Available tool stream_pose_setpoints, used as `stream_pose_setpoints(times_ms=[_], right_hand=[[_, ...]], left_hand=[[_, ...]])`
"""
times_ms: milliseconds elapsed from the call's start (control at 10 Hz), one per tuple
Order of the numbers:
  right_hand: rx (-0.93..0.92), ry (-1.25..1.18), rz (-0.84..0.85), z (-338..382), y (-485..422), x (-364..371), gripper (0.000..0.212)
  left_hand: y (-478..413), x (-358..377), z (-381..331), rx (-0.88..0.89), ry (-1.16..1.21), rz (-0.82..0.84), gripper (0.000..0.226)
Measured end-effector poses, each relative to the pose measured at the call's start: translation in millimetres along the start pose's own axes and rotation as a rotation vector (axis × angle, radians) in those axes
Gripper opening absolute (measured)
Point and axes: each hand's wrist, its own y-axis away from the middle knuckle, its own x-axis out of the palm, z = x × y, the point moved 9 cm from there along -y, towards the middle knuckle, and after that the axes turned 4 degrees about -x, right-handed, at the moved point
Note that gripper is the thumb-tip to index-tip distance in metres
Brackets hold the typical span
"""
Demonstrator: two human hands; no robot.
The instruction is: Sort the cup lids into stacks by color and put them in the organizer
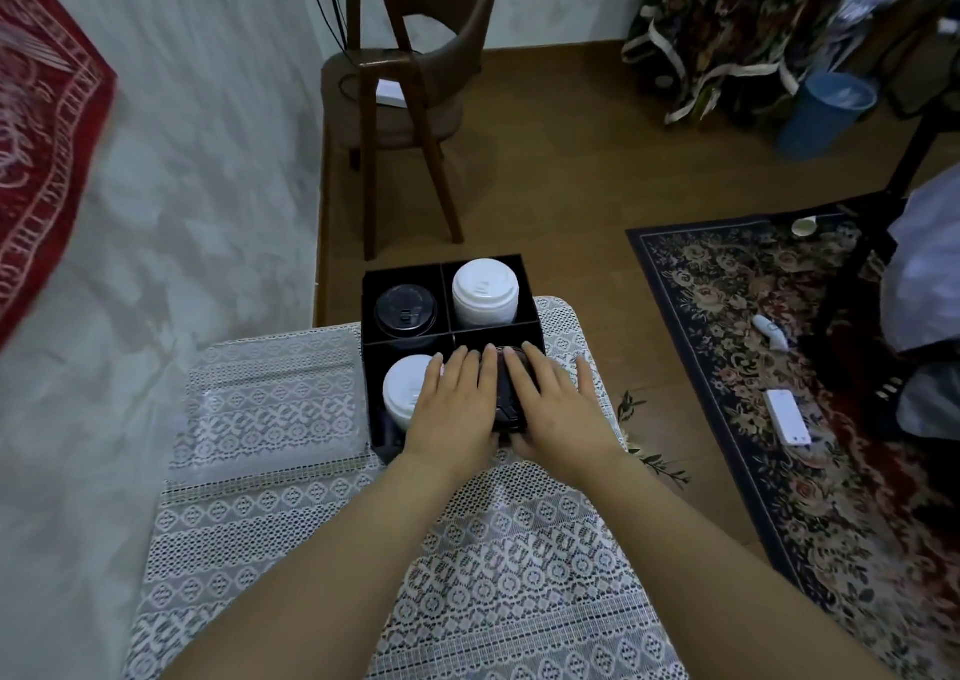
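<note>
Four compartments, the last one now getting its lids
On the table with white lace cloth (pixel 311 549) stands the black square organizer (pixel 405 275). White lid stacks (pixel 485 297) fill its far-right and near-left cells, and black plastic lids (pixel 406 310) the far-left. The dark stack of lids (pixel 506 393) sits in the near-right cell, pressed between left hand (pixel 452 409) and right hand (pixel 558 409), fingers straight, probably to hold it together; thumbs are hidden

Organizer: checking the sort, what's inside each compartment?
Far left black lids, far right white lids, near left white stack. Near right, left hand and right hand mostly cover a dark stack.
</note>
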Motion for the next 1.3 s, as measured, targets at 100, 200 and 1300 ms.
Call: stream_pose_setpoints(times_ms=[100, 200, 1300], right_hand=[[-0.002, 0.028, 0.013, 0.3, -5.1, 3.5, 0.108], [-0.005, 0.061, 0.023, 0.0, -9.5, 6.2, 0.105], [-0.005, 0.093, 0.029, 7.3, -5.4, 14.7, 0.089]], left_hand=[[-3.8, 0.3, 1.8, -0.010, -0.036, 0.022, 0.091], [-6.9, 2.8, 4.9, -0.023, -0.051, 0.045, 0.091], [6.6, 18.1, 3.2, 0.016, -0.148, 0.098, 0.066]])
